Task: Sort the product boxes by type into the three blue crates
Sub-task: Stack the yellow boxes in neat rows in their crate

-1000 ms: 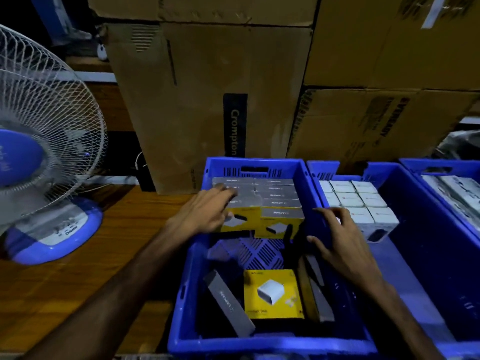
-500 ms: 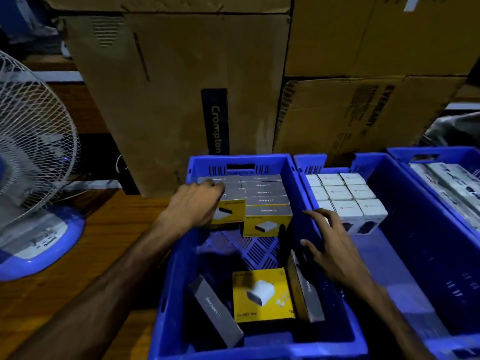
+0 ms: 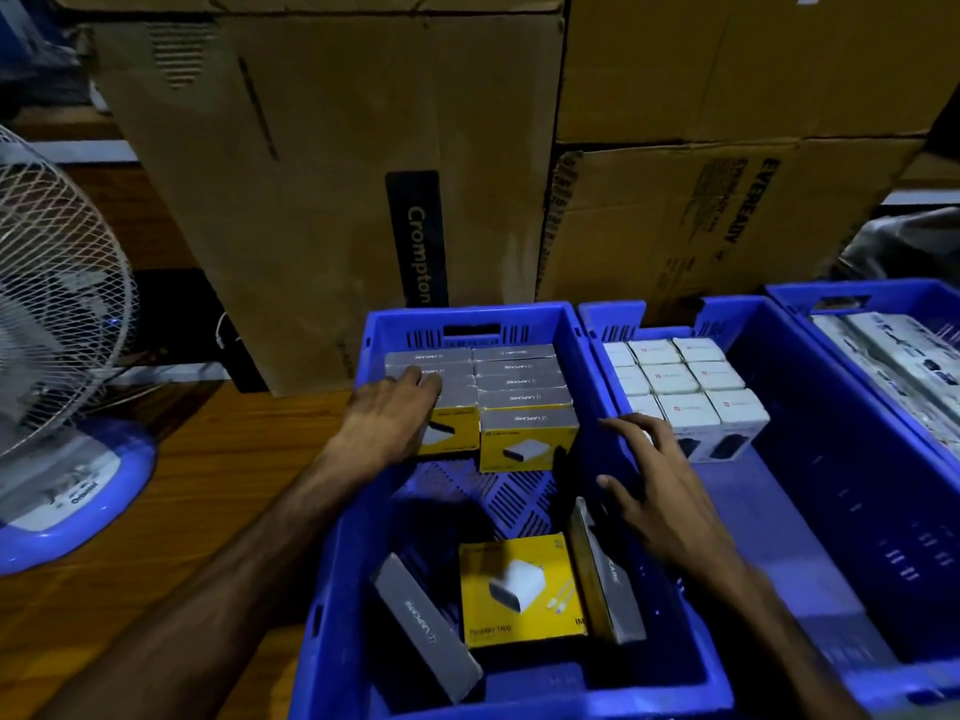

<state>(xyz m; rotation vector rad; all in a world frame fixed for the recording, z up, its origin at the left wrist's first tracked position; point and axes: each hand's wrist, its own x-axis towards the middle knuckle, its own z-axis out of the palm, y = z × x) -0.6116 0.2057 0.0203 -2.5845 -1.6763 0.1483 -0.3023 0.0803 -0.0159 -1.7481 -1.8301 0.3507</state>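
Left hand [image 3: 392, 426] lay flat, fingers spread, on the left column of the yellow-and-grey boxes [image 3: 524, 402] packed at the far end of the left crate [image 3: 332, 579]; it pressed on them and gripped nothing. Right hand [image 3: 657, 491] hovered open and empty above the wall between the left crate and the middle crate [image 3: 810, 387], fingers loosely spread, just beside the white boxes [image 3: 691, 379] stacked at that crate's far end. The two hands were well apart.

Three yellow-and-grey boxes sat loose at the near end of the left crate: a flat yellow box [image 3: 522, 589] face up, a tilted grey-sided box [image 3: 426, 631] to its left, and a leaning box [image 3: 605, 574] propped against the right wall. The right crate [image 3: 852, 298] held long white packs, only partly in view.

Risks, as judged:
- The packed rows stood on edge, with open floor in front. A push from the left hand could tip the front pair forward.
- The leaning box looked unstable. A brush from the right wrist could drop it flat or onto the yellow box.
- The light was dim and the grey box tops looked alike, so misreading a type and placing a box in the wrong crate seemed plausible.
- The right fingers were close to the white stack and could knock its near corner box out of line.
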